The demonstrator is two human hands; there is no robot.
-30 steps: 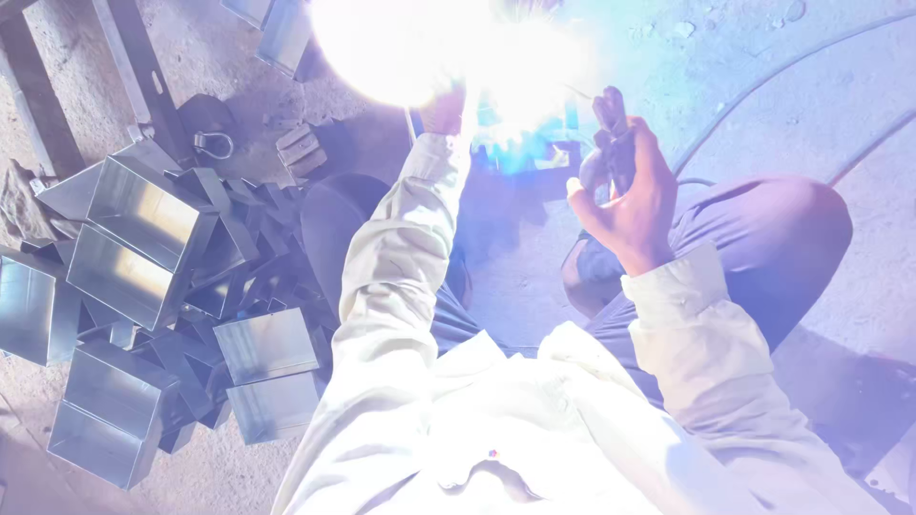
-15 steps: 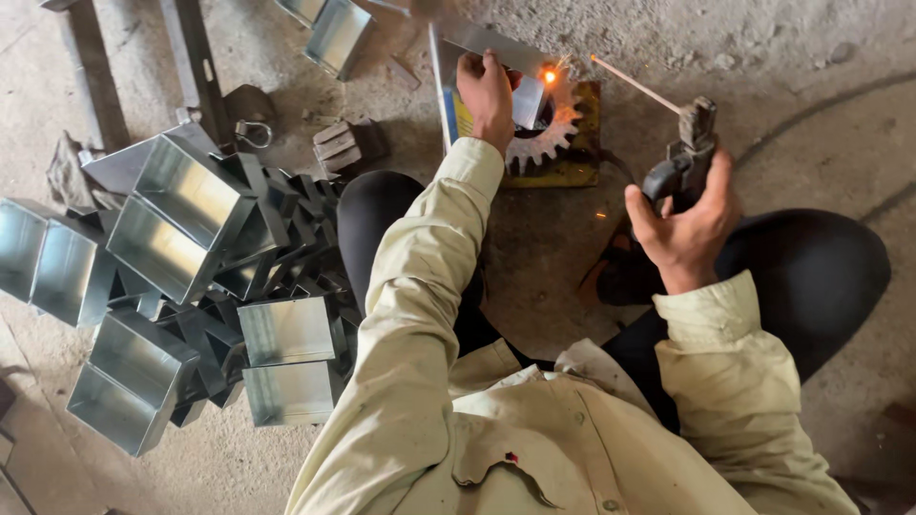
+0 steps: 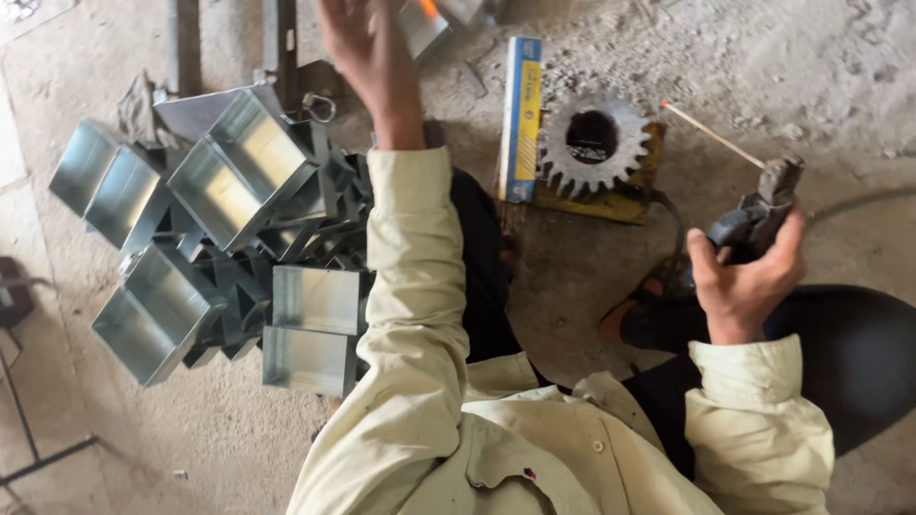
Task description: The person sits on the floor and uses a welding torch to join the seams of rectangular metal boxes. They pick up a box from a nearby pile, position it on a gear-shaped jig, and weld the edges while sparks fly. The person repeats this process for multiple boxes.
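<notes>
**Bare hands close to a freshly worked gear and a loaded electrode holder**

Head view: The right hand (image 3: 749,277) has its grip clenched around a dark electrode holder (image 3: 759,215), from which a thin welding rod (image 3: 711,135) angles up and left toward the toothed steel gear (image 3: 593,141). The gear lies flat on a yellow plate (image 3: 611,202) on the concrete floor (image 3: 811,67), just in front of the person's knees. The left hand (image 3: 367,48) is raised above the scene, its grip released and holding nothing; its fingers are blurred.

Judged from this, the main risk is a burn: neither hand is gloved, and the gear and the rod tip may be hot. The rod tip hangs near the gear, so a slip of the right wrist could strike an arc with no shield in view. The stacked open sheet-metal boxes (image 3: 229,181) beside the left sleeve (image 3: 405,286) have thin bare edges that could cut or snag the cloth.

One package shows: a long, narrow rectangular carton (image 3: 522,119), blue with yellow bands, lying on the floor just left of the gear, touching the plate's edge. Its print is too small to describe.
</notes>
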